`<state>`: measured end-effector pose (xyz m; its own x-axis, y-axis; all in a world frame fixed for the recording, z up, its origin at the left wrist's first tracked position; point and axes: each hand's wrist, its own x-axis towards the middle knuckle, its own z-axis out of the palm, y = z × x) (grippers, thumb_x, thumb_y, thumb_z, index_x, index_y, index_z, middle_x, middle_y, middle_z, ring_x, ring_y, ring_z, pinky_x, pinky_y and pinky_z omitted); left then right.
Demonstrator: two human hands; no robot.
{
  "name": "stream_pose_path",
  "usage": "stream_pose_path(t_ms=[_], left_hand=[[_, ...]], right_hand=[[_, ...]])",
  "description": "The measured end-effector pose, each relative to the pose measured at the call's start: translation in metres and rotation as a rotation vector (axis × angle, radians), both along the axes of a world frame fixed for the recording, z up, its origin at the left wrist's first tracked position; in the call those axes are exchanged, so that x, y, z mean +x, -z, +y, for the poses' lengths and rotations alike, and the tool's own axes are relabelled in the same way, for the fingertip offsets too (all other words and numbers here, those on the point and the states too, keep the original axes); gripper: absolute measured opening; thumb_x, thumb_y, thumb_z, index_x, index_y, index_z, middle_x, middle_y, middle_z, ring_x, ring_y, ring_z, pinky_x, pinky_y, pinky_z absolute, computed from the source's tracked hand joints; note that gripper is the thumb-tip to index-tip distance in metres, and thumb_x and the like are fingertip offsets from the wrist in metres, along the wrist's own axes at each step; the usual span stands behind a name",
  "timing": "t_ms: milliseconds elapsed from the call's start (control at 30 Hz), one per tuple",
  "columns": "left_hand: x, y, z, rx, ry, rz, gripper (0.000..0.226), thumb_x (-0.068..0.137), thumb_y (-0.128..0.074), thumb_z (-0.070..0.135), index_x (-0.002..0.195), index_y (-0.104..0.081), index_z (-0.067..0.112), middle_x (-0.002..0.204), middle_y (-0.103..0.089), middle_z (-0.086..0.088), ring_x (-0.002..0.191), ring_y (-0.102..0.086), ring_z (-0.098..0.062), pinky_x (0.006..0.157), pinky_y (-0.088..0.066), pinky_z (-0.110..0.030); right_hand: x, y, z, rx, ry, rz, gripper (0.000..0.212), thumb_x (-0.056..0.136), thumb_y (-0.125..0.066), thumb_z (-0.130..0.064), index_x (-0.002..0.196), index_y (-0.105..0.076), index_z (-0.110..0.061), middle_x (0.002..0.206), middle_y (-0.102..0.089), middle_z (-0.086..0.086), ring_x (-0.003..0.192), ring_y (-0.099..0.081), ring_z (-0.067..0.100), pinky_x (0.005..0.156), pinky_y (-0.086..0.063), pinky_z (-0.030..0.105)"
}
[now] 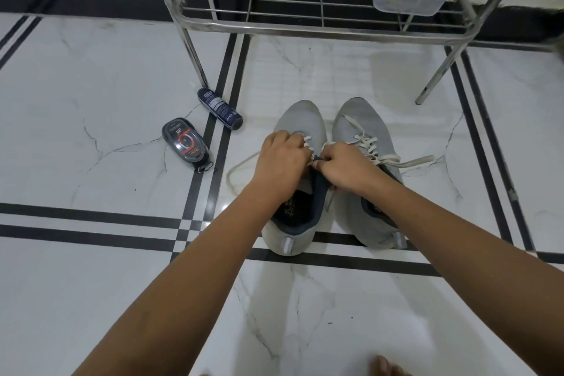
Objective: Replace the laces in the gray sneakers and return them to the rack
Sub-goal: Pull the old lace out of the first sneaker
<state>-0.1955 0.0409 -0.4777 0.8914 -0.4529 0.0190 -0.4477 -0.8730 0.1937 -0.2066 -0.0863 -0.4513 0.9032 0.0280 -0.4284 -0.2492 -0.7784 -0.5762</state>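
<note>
Open floor point(433, 210) R of sneakers point(360, 122); spray can point(220, 109) + polish bottle point(186, 143) L, rack point(305, 28) close beyond toes.

Sneakers point(357, 123) before rack point(305, 28); can point(219, 109) and polish bottle point(186, 143) left of them.

We show two bare hands, the left hand point(282, 159) and the right hand point(345, 166). Each sits on an uncovered arm, the left forearm point(189, 284) and the right forearm point(457, 238). Both forearms are long and slim. They widen from narrow wrists just behind the hands toward the bottom of the view, where they leave the frame bare. Knuckles stand out faintly on the backs of our hands. Well behind the right hand, at the lower edge, our bare toes point(386, 365) peek in.
</note>
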Motion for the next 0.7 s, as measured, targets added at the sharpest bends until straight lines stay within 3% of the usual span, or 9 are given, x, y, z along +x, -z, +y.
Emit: stream_pose_path(t_ms=[67,167,233,333,400,467,533,633,700], left_hand=[[0.002,0.001,0.001,-0.129,-0.053,0.022,0.021,0.091,-0.053,0.016,0.103,-0.067,0.005,0.109,-0.06,-0.011,0.108,-0.05,-0.028,0.091,-0.032,-0.032],[0.006,0.003,0.024,-0.797,-0.694,0.268,0.012,0.091,-0.056,0.016,0.082,-0.063,0.01,0.084,-0.058,-0.002,0.076,-0.052,-0.015,0.068,-0.039,-0.021],[0.006,0.005,0.035,-0.983,-0.901,0.448,0.006,0.09,-0.056,0.014,0.087,-0.061,0.011,0.089,-0.056,-0.006,0.071,-0.048,-0.014,0.063,-0.038,-0.021],[-0.001,-0.002,0.025,-0.692,-0.488,0.304,0.043,0.085,-0.056,0.018,0.126,-0.051,0.009,0.127,-0.048,-0.004,0.109,-0.049,-0.017,0.09,-0.041,-0.025],[-0.004,-0.006,0.014,-0.263,-0.104,0.128,0.043,0.084,-0.06,0.028,0.123,-0.057,0.011,0.134,-0.049,-0.005,0.128,-0.039,-0.024,0.106,-0.025,-0.032],[-0.001,-0.001,0.006,-0.059,0.066,-0.024,0.025,0.082,-0.062,0.022,0.101,-0.069,0.008,0.116,-0.062,-0.009,0.118,-0.05,-0.031,0.102,-0.031,-0.037],[0.005,0.005,0.01,-0.353,-0.125,-0.019,0.014,0.084,-0.06,0.012,0.088,-0.069,0.002,0.093,-0.065,-0.009,0.092,-0.06,-0.026,0.088,-0.043,-0.031],[0.012,-0.009,0.028,-1.43,-0.84,0.436,0.011,0.092,-0.052,0.009,0.088,-0.059,0.002,0.079,-0.062,-0.003,0.068,-0.057,-0.012,0.084,-0.05,-0.031],[0.011,-0.019,0.034,-1.835,-0.882,0.688,0.013,0.096,-0.049,0.014,0.084,-0.05,0.008,0.065,-0.055,-0.002,0.05,-0.051,-0.01,0.065,-0.052,-0.03]], right_hand=[[0.0,0.001,-0.005,0.027,0.043,0.029,0.025,0.092,-0.05,-0.015,0.075,-0.057,0.001,0.069,-0.063,0.025,0.058,-0.064,0.034,0.057,-0.052,0.036],[-0.001,0.002,-0.018,0.083,0.159,0.099,0.024,0.092,-0.051,-0.016,0.085,-0.06,0.005,0.077,-0.064,0.029,0.052,-0.063,0.035,0.056,-0.055,0.039],[-0.002,0.001,-0.019,0.072,0.156,0.099,0.031,0.091,-0.052,-0.017,0.091,-0.06,0.012,0.083,-0.065,0.032,0.056,-0.064,0.037,0.059,-0.056,0.042],[0.0,0.0,-0.012,0.048,0.114,0.076,0.033,0.089,-0.053,-0.016,0.097,-0.061,0.015,0.087,-0.065,0.034,0.064,-0.065,0.04,0.063,-0.054,0.043],[0.002,0.0,-0.009,0.061,0.102,0.085,0.031,0.087,-0.053,-0.014,0.096,-0.062,0.015,0.085,-0.065,0.034,0.063,-0.063,0.038,0.063,-0.053,0.042],[0.002,-0.001,-0.007,0.086,0.101,0.108,0.03,0.089,-0.053,-0.013,0.096,-0.062,0.014,0.079,-0.067,0.031,0.056,-0.063,0.032,0.063,-0.055,0.042],[-0.001,-0.001,-0.011,0.13,0.137,0.148,0.031,0.091,-0.054,-0.016,0.101,-0.061,0.013,0.078,-0.066,0.027,0.051,-0.061,0.028,0.06,-0.056,0.04],[-0.003,0.0,-0.018,0.16,0.199,0.188,0.033,0.092,-0.055,-0.02,0.103,-0.06,0.011,0.075,-0.063,0.023,0.05,-0.061,0.027,0.052,-0.055,0.034],[-0.002,-0.002,-0.018,0.137,0.178,0.175,0.033,0.091,-0.055,-0.02,0.1,-0.061,0.011,0.07,-0.063,0.021,0.048,-0.062,0.025,0.049,-0.054,0.03]])
